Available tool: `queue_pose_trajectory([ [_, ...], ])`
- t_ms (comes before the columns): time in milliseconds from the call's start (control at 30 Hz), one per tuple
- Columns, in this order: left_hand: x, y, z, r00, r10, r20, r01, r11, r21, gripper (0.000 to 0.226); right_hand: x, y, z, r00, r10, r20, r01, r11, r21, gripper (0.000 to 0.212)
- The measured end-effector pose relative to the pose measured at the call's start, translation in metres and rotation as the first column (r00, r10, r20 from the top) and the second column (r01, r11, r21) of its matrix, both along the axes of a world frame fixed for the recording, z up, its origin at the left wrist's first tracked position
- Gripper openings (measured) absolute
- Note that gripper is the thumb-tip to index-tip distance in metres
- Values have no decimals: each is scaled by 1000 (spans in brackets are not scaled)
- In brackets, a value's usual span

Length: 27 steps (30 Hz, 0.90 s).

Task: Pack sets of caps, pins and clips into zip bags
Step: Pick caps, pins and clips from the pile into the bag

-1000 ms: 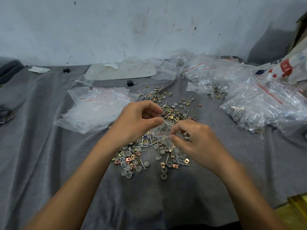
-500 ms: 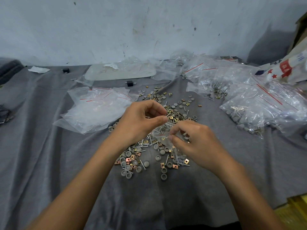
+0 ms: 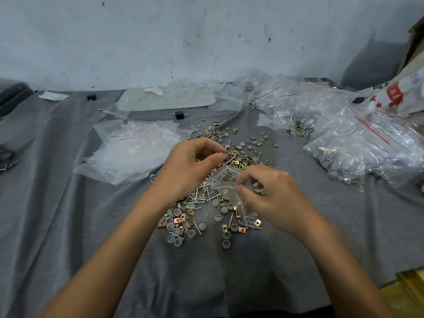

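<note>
Two hands are shown at work over a grey cloth (image 3: 68, 226); only the head view is given.

**Head view.** The left hand (image 3: 190, 166) is held just above the loose pile (image 3: 197, 216) of parts. Its fingers are curled, and thumb and forefinger are closed on what appear to be thin pins (image 3: 227, 154). The pieces are too small for their number to be told. The right hand (image 3: 275, 198), just beside it, pinches the small zip bag (image 3: 226, 180) at the edge of its mouth. The bag is held clear of the cloth, and a brass piece is seen through the film. The mouth appears unsealed and is turned toward the left hand.

Grey caps (image 3: 226, 210) and brass clips (image 3: 181, 216) lie mixed with more pins beneath both hands. A stack of empty bags (image 3: 130, 152) lies to the left, and filled bags (image 3: 358, 152) are heaped well apart to the right.

**Hazards, as judged.** The mouth is held at one edge only, so the film may fold shut and the pins may be deflected onto the pile. Pointed ends may catch in or pierce the thin plastic if pushed in at an angle. The contents may spill if the unsealed bag is tipped. The set may be miscounted, since the loose parts lie directly underneath.
</note>
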<state>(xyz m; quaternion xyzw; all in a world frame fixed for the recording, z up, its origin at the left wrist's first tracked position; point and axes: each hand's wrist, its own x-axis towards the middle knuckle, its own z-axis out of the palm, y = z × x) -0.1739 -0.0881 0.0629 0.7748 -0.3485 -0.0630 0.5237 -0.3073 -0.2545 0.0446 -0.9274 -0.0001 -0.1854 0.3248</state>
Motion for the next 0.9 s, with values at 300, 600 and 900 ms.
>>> queue_pose_trajectory([
  [300, 9, 10, -10, 999, -9, 35, 3, 988, 156, 21, -1, -7, 7, 999, -40, 4, 39, 991, 132, 13],
  [600, 4, 15, -59, 964, -141, 226, -79, 659, 748, 6, -1, -9, 6, 996, -91, 6, 90, 992, 85, 8],
  [900, -13, -5, -84, 930, -349, 114, 166, 677, 716, 19, 0, -9, 6, 995, -99, 3, 99, 992, 74, 11],
])
